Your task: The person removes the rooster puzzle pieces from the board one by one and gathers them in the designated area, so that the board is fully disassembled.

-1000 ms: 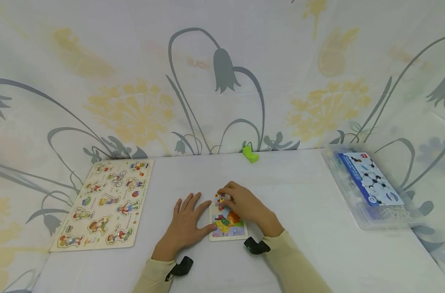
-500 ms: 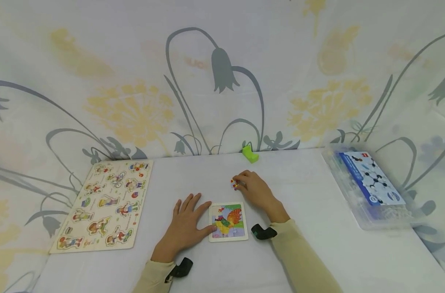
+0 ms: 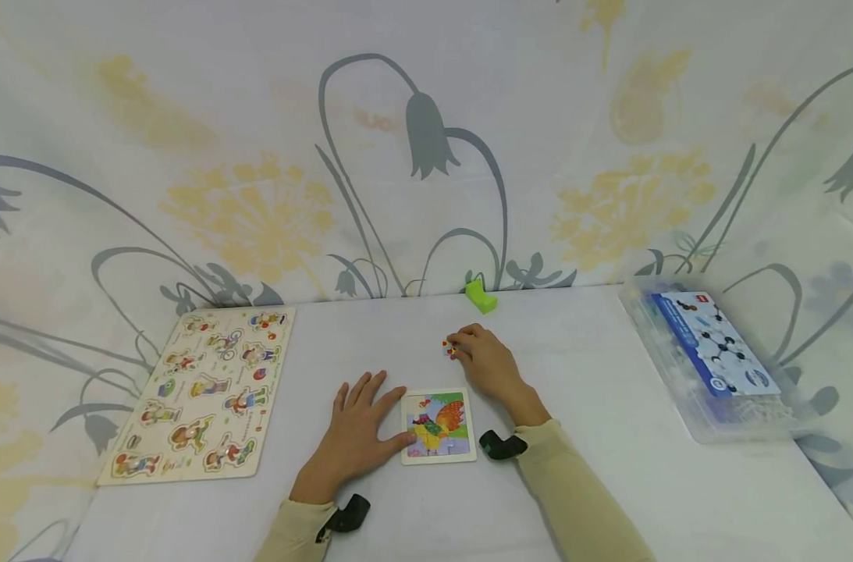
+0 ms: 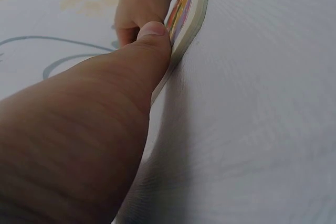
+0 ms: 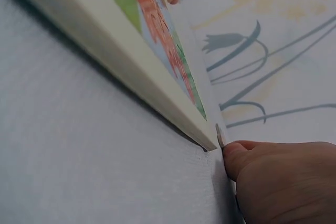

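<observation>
A small framed jigsaw puzzle (image 3: 438, 426) with a hen picture lies flat in the middle of the table. My left hand (image 3: 359, 437) rests beside it with fingers spread, its thumb touching the left edge of the frame; the left wrist view shows that thumb (image 4: 152, 38) against the pale border. Beyond the puzzle's far right corner, my right hand (image 3: 492, 363) pinches a small puzzle piece (image 3: 448, 348) in red, yellow, blue and white, mostly covered by the fingers. In the right wrist view only a thin edge of the piece (image 5: 220, 136) shows at the fingertips.
At the left lies a large wooden board (image 3: 201, 390) with several cartoon figures. A bright green curved block (image 3: 480, 296) sits near the table's back edge. On the right stands a clear plastic case (image 3: 707, 359) with a blue-and-white label. A flower-printed curtain rises behind.
My right hand has lifted the puzzle piece off the puzzle's upper left part and carried it away and to the right, then stayed nearly still. My left hand has not moved.
</observation>
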A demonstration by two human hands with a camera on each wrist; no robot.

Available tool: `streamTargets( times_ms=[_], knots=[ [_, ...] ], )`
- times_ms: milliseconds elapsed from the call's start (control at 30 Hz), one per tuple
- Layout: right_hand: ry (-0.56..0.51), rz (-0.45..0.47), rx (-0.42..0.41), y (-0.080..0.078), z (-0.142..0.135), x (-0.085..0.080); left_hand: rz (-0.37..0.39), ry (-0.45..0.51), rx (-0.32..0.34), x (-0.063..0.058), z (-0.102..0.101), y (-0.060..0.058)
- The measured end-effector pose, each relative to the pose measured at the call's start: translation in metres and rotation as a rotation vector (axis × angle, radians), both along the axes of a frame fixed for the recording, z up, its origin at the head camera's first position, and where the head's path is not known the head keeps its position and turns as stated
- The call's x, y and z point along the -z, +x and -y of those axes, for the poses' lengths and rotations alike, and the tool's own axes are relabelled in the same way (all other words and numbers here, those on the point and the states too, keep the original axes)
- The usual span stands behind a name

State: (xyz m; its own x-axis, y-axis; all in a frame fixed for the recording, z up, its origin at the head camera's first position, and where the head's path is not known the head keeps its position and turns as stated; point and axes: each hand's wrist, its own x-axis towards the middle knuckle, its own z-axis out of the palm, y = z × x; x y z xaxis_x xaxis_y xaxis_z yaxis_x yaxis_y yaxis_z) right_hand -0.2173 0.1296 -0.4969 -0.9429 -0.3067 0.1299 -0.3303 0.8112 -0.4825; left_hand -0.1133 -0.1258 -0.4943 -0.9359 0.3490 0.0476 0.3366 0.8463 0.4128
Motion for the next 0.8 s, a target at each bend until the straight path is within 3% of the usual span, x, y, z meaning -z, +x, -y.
streamTargets(
  times_ms=[267, 400, 633, 800],
  knots=[
    [-0.124, 0.034, 0.019, 0.011, -0.004, -0.005, -0.018, 0.000, 0.012, -0.002, 0.000, -0.001],
    [-0.175, 0.046, -0.029, 0.025, -0.004, -0.010, -0.018, 0.005, 0.014, 0.000, 0.002, -0.001],
    [-0.131, 0.128, -0.198, 0.050, 0.003, -0.021, -0.025, 0.016, 0.009, 0.001, 0.003, 0.000],
    [-0.051, 0.197, -0.228, 0.059, 0.006, -0.022, -0.014, 0.020, 0.012, 0.002, 0.000, 0.001]
  ],
)
